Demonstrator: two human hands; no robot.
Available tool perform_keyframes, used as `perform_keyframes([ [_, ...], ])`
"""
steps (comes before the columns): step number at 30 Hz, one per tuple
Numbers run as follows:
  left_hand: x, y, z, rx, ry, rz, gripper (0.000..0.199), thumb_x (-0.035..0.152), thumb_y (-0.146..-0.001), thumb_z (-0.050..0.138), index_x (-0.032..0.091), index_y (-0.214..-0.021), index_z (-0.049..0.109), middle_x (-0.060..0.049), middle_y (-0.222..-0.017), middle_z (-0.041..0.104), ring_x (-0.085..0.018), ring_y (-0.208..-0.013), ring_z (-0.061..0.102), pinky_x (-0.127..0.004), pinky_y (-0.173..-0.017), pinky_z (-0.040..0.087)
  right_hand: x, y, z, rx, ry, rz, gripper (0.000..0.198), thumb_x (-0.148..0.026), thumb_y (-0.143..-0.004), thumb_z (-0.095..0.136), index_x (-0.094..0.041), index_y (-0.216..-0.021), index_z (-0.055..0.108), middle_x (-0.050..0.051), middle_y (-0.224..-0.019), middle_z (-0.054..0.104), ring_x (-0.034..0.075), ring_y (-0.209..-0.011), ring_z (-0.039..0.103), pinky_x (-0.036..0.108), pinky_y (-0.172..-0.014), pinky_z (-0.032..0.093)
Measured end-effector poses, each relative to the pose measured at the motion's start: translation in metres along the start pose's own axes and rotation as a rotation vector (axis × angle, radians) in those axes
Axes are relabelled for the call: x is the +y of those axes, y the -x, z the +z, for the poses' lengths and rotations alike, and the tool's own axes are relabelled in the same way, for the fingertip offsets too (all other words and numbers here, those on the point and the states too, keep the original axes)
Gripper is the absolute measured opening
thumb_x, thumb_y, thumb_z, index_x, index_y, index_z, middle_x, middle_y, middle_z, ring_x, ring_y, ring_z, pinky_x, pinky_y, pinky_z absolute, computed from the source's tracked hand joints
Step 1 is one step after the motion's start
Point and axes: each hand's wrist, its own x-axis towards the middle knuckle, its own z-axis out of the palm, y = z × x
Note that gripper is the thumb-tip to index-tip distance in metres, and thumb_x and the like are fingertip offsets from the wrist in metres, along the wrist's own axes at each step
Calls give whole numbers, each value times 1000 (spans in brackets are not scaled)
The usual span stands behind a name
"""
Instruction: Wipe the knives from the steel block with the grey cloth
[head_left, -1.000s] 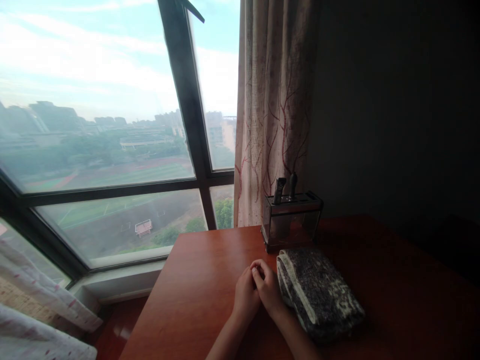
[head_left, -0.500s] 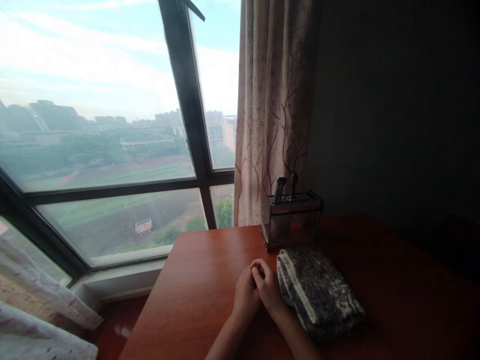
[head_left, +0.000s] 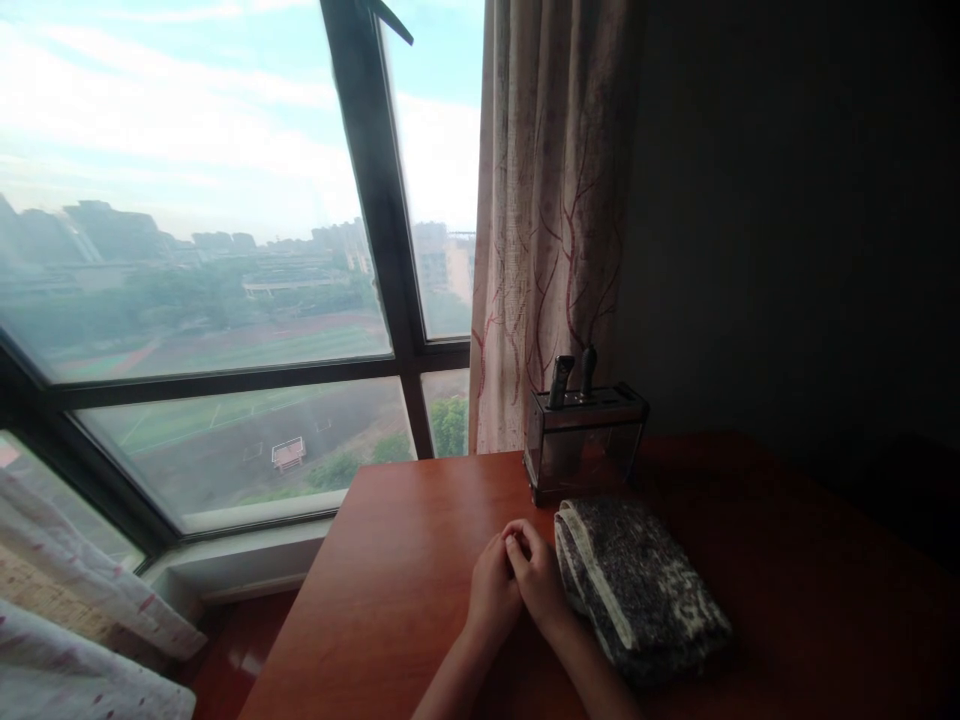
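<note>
My left hand [head_left: 491,592] and my right hand [head_left: 535,572] rest together on the reddish-brown table [head_left: 390,560]. Their fingers are curled and pressed against each other at the tips, both hands closed. No object shows in either one, though the palms are hidden. Just right of my right hand lies a folded dark towel [head_left: 652,580] with a pale patterned edge, close to the wrist. Beyond the towel stands a knife block [head_left: 585,430] with a metal frame and clear sides. Two dark handles [head_left: 560,381] stick up from its top.
A large window with a dark frame [head_left: 240,386] fills the left side. A patterned curtain [head_left: 551,200] hangs behind the knife block, and white fabric [head_left: 82,665] is at lower left. The table's left edge runs down toward the floor; the right side is in deep shadow.
</note>
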Motion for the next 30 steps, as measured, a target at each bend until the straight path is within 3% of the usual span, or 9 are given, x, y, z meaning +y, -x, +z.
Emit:
perform_keyframes([
  [30,3,0,-1,4,-29,0,27,15,-80,49,16,-102,66,-11,-100,71,-23,-92,65,-31,-80,49,3,-1,0,3,18,-13,17,-32,-86,48,-20,-87,61,5,-80,68,23,-79,66,30,-72,49],
])
